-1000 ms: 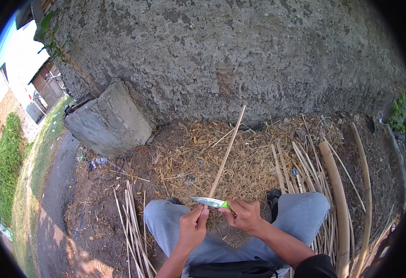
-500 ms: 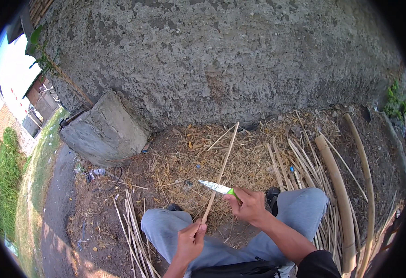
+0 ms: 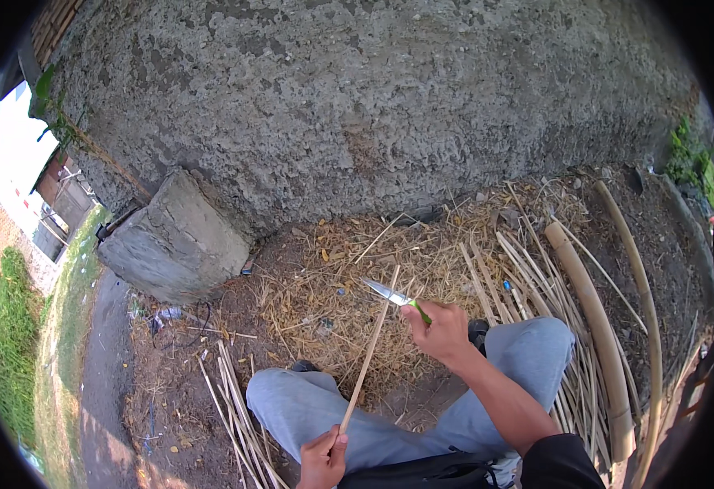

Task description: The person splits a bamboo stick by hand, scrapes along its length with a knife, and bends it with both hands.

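A thin bamboo strip [image 3: 369, 350] is held at its lower end by the left hand [image 3: 322, 458], the fingers closed around it near the bottom edge of the view. The strip is tilted, rising up and to the right from that hand, over the left knee, to a tip above the straw litter [image 3: 332, 285].

A knife [image 3: 393, 295] with a silver blade and a green handle is gripped by the right hand [image 3: 442, 332], the fingers wrapped shut on the handle. The blade is pointed up and to the left, and is laid against the strip near its upper end, on its right side.

Both legs, in grey trousers [image 3: 308, 403], are seen bent, with the knees spread; a dark shoe [image 3: 477, 330] is partly shown just behind the right hand. The right forearm is bare, and a dark sleeve [image 3: 565, 460] is seen at the lower edge.

A bundle of split strips [image 3: 234, 407] is laid on the ground to the left of the left leg. More strips and canes [image 3: 528, 277] are spread to the right, beside and under the right leg. A thick bamboo pole [image 3: 589, 301] is laid further right, with a thinner curved pole [image 3: 638, 269] beyond it.

A rough grey wall [image 3: 373, 106] is found behind the litter. A concrete block [image 3: 173, 240] is set against its foot at the left. A strip of grass [image 3: 6, 342] and a path are seen at the far left edge.
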`<control>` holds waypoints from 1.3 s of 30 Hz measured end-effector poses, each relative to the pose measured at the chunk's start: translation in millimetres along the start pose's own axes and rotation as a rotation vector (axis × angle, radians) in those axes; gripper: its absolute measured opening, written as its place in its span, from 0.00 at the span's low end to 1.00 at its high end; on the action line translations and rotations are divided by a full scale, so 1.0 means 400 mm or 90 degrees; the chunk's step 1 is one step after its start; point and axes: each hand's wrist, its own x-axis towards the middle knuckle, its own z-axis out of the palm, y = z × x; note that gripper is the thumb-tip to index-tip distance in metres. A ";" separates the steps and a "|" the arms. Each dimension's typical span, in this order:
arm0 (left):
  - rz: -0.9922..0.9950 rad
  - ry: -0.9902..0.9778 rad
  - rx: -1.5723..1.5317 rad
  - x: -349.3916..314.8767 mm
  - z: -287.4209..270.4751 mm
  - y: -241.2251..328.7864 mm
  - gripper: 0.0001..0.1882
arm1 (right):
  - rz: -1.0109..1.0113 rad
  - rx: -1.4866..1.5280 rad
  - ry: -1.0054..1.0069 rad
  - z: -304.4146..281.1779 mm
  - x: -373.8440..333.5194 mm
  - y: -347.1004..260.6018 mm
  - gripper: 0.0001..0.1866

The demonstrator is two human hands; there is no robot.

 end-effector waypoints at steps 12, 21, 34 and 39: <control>-0.038 0.043 0.073 -0.084 -0.084 -0.055 0.10 | 0.472 0.181 -0.122 0.094 0.039 0.227 0.28; -0.118 0.116 0.039 0.068 -0.040 -0.021 0.10 | 0.261 0.262 -0.093 0.057 -0.040 0.006 0.24; 0.087 0.089 0.188 0.224 0.064 0.049 0.11 | 0.460 0.629 0.030 0.035 -0.032 -0.016 0.24; 0.229 0.150 0.363 0.275 0.127 0.051 0.10 | 0.606 0.684 -0.046 0.004 -0.005 -0.005 0.24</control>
